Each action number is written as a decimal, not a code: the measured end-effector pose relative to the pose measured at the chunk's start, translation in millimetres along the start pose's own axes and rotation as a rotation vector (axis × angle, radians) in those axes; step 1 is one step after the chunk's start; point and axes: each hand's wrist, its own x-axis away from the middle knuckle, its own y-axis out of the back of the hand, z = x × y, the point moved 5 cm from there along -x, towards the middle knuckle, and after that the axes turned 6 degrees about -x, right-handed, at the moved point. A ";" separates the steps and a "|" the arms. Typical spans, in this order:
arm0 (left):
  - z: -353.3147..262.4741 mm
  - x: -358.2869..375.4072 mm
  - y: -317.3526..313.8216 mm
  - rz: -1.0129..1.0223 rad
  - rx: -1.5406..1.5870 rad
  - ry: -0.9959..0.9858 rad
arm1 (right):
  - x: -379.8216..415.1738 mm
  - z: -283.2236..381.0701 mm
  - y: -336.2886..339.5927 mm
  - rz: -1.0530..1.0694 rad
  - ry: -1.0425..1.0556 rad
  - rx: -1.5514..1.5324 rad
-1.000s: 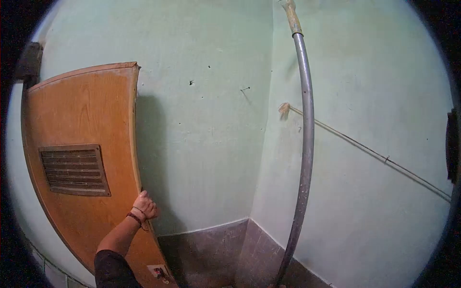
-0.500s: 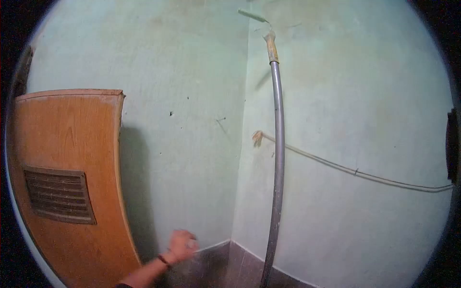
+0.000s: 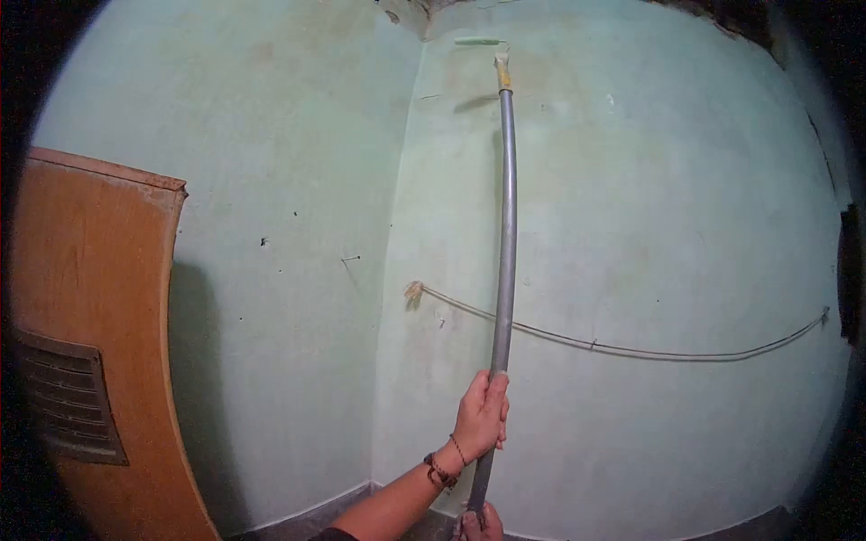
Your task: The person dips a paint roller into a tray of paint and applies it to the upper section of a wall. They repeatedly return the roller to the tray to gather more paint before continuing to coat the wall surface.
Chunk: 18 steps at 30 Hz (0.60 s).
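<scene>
A paint roller (image 3: 478, 41) with a light green sleeve is up high by the right-hand wall, close to the corner. Its worn yellowish handle (image 3: 503, 74) is fixed to the top of a long grey pole (image 3: 508, 198). Partway down, my left hand (image 3: 483, 413), with braided bracelets at the wrist, is wrapped round the pole. Below it, at the bottom edge of the view, my right hand (image 3: 480, 525) grips the lower part of the pole and is partly cut off.
Pale green walls (image 3: 686, 225) meet in a corner. A wooden door (image 3: 104, 270) with a vent grille (image 3: 72, 397) stands at the left. A slack cord (image 3: 658, 354) runs across the right wall, and a nail (image 3: 352, 259) sticks out of the left one.
My left hand, formerly off the pole and lower left, has taken hold of it. The view has tilted up and turned right; the roller now lies nearly level on the right wall.
</scene>
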 end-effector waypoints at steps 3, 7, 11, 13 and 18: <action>-15.8 -28.3 -9.1 0.026 0.051 -0.023 | -26.1 24.8 -0.4 0.030 -0.017 0.002; -36.5 -78.0 -15.2 0.078 -0.083 -0.152 | -91.0 81.2 -5.0 0.018 0.211 0.176; -52.5 -77.4 -2.1 0.076 -0.464 -0.402 | -143.3 154.1 -14.4 -0.027 0.252 0.088; -67.1 -47.9 17.4 0.063 -0.540 -0.459 | -173.9 186.9 -9.1 -0.053 0.333 0.150; -103.1 23.2 106.2 -0.241 -0.855 -0.659 | -236.8 285.6 -13.7 -0.067 0.405 0.150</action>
